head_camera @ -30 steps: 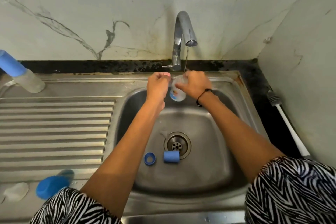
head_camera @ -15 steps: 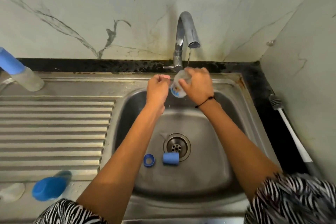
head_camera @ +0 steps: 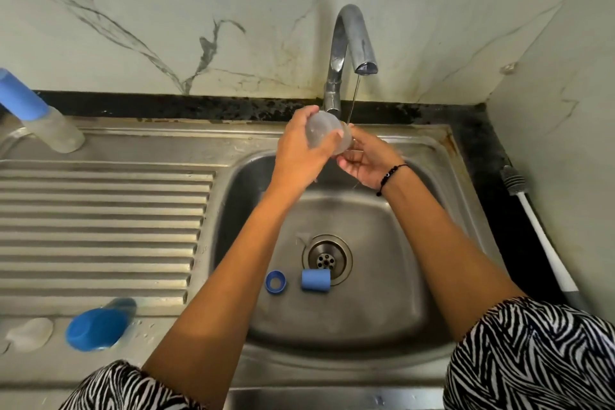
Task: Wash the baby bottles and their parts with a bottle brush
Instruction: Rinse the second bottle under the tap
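Note:
A clear baby bottle (head_camera: 321, 131) lies tilted over the back of the sink, under a thin stream from the tap (head_camera: 352, 43). My left hand (head_camera: 299, 150) is wrapped around its body. My right hand (head_camera: 364, 161) sits at the bottle's open end, fingers curled beneath it. In the sink basin (head_camera: 382, 276), a blue ring (head_camera: 276, 282) and a blue cap (head_camera: 315, 280) lie beside the drain (head_camera: 327, 259). The white-handled bottle brush (head_camera: 535, 230) rests on the dark counter at the right, in no hand.
A second bottle with a blue cap (head_camera: 43, 116) stands at the back left of the ribbed drainboard (head_camera: 100, 226). Another blue-topped bottle (head_camera: 100, 324) and a clear teat (head_camera: 30, 333) lie at its front left. Marble walls close the back and right.
The bottle passed from my right hand into my left, and was turned on its side. My right hand dropped to the bottle's mouth.

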`<state>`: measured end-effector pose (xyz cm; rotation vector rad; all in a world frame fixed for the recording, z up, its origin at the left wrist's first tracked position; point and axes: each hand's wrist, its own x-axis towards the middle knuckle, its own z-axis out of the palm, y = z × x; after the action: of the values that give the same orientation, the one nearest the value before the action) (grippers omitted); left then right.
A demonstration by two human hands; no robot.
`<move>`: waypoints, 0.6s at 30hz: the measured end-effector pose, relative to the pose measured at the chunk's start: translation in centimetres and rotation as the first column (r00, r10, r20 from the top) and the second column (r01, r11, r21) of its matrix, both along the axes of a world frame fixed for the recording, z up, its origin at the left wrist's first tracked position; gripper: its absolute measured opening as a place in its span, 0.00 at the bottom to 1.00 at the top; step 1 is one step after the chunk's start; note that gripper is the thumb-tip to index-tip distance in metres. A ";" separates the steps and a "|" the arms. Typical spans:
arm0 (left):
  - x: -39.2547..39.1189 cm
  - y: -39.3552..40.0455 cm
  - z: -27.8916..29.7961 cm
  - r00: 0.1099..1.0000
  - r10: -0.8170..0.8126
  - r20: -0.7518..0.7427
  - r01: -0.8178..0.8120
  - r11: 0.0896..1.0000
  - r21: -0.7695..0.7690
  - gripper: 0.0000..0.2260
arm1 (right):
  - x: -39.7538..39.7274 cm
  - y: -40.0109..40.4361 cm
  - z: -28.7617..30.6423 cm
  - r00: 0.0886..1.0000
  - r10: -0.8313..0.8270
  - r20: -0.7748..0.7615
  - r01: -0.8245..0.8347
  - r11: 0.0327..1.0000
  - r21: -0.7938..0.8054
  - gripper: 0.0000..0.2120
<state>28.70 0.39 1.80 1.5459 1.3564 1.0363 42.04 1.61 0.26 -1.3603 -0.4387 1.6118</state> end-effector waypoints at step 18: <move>0.2 -1.6 -4.0 0.968 -0.107 0.227 0.153 0.969 -0.196 0.33 | 0.1 -0.3 2.0 0.984 0.120 0.130 -0.145 0.968 0.204 0.07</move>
<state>28.86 -1.26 -2.21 1.3063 1.1590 0.9156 42.17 1.35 2.24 -1.2876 -0.7656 1.5467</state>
